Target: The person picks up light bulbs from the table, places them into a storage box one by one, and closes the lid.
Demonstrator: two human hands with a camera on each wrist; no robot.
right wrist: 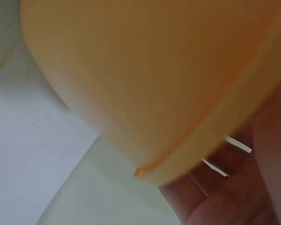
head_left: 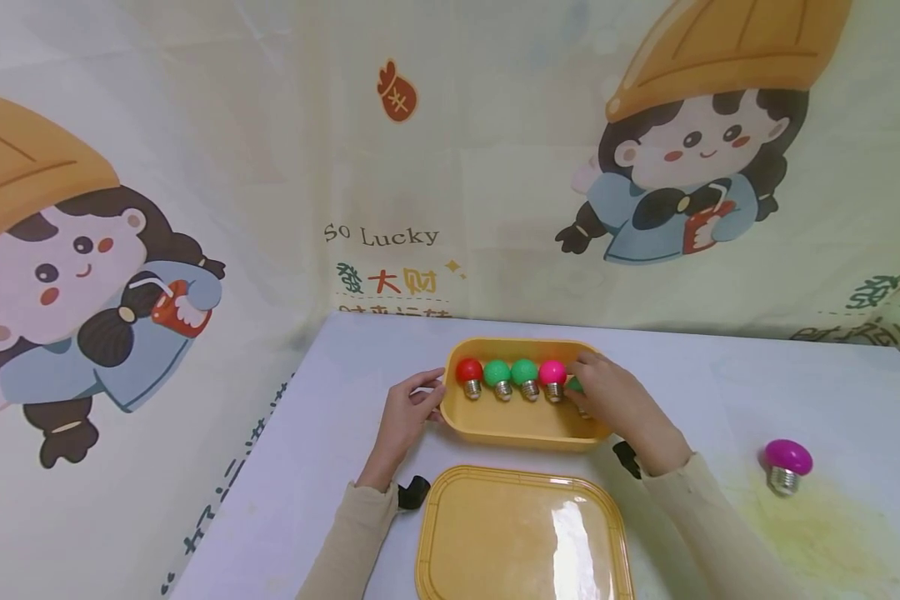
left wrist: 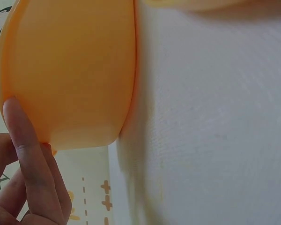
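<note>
Right grip [head_left: 621, 398] around green bulb [head_left: 575, 385], left grip [head_left: 411, 404] relaxed against box [head_left: 521, 439], backdrop lettering [head_left: 382, 236] "So Lucky"

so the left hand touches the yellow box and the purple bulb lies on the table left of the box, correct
Not quite: the purple bulb lies on the table to the right of the yellow box, as the head view shows. The left hand does touch the yellow box.

Left hand [head_left: 411, 403] apart from right hand [head_left: 617, 397]
</note>
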